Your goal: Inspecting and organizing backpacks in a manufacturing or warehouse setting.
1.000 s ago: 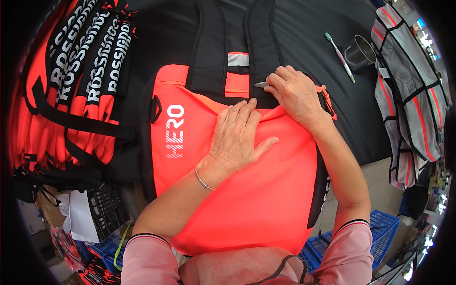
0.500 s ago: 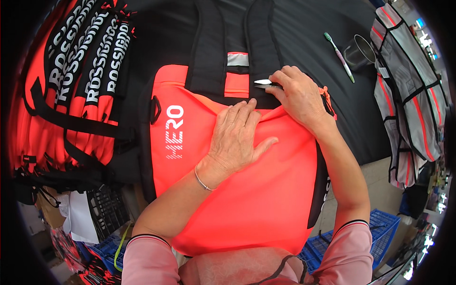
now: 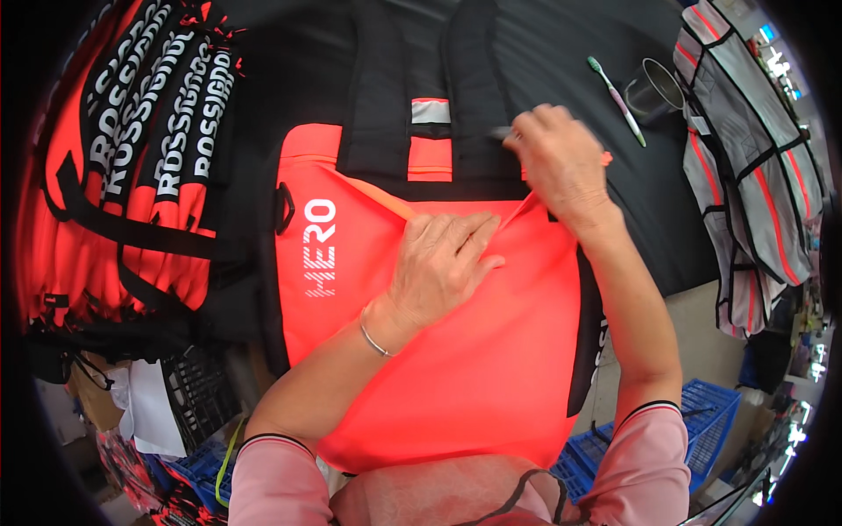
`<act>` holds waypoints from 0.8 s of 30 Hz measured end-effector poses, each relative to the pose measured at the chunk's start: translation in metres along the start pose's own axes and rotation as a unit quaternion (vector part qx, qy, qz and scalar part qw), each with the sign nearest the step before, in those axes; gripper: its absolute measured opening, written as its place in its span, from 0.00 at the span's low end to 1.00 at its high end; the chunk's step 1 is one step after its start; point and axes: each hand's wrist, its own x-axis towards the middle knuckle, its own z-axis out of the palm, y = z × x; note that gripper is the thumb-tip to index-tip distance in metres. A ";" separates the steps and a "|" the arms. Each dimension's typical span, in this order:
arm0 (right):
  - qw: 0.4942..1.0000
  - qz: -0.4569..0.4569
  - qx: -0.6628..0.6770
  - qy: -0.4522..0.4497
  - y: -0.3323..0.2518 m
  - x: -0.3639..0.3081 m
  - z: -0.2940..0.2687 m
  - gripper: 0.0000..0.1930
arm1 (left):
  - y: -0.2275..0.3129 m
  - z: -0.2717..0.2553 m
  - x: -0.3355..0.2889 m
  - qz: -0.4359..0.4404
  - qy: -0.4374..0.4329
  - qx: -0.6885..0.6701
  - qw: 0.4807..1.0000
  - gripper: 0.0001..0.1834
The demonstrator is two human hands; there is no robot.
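A bright coral-red and black backpack (image 3: pixel 447 377) lies flat in front of me, its black shoulder straps (image 3: pixel 379 96) stretching away. My left hand (image 3: pixel 443 263) grips the upper edge of its red fabric, fingers pressed together, and draws it into a fold toward me. Over the far right corner of the bag, my right hand (image 3: pixel 561 167) is closed round small thread snips (image 3: pixel 502 132). Only a blurred metal tip of the snips shows beside the right strap; the rest is hidden in the palm.
Several red and black bags (image 3: pixel 149 175) are stacked at the left. A toothbrush (image 3: pixel 617 101) and a metal cup (image 3: pixel 656 90) rest on the black table cover at the far right, next to grey fabric pieces with red stripes (image 3: pixel 745 167). Blue crates (image 3: pixel 702 430) stand below at the right.
My left hand has closed on the fabric edge and pulled it toward me. My right hand has lifted slightly up and right with the snips, whose blades showed apart before.
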 end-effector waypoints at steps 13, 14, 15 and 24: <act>0.944 0.243 0.216 -0.054 0.012 -0.044 -0.018 0.31 | 0.006 0.003 0.000 0.021 0.010 0.050 0.998 0.20; 0.944 0.245 0.216 -0.052 0.012 -0.047 -0.014 0.31 | 0.005 0.003 0.001 0.024 0.009 0.050 0.998 0.20; 0.938 0.245 0.242 -0.034 0.012 -0.050 -0.010 0.31 | 0.004 0.003 0.001 0.017 0.018 0.054 0.998 0.18; 0.921 0.259 0.289 0.030 0.010 -0.062 0.000 0.32 | -0.005 0.006 0.066 -0.169 -0.064 -0.049 0.982 0.10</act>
